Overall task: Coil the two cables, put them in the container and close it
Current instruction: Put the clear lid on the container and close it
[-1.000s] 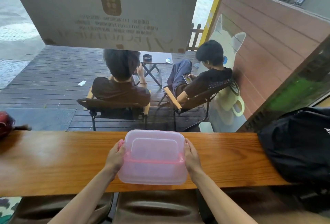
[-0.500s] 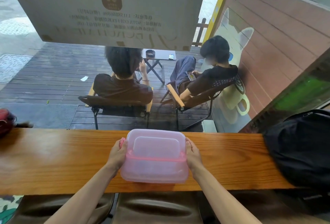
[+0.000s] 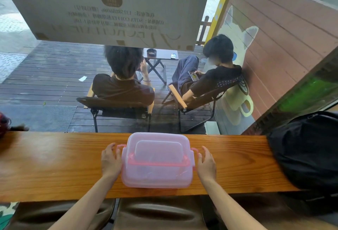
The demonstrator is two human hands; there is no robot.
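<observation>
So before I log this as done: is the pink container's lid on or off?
On. The lid sits flush over the pink container. Whether its side latches are locked, I cannot tell.

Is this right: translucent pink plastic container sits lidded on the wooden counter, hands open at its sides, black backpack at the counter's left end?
One error: the black backpack is at the counter's right end, not left, as the head view shows. The rest holds: the translucent pink plastic container sits lidded on the wooden counter, with the left hand and right hand open at its sides.
</observation>
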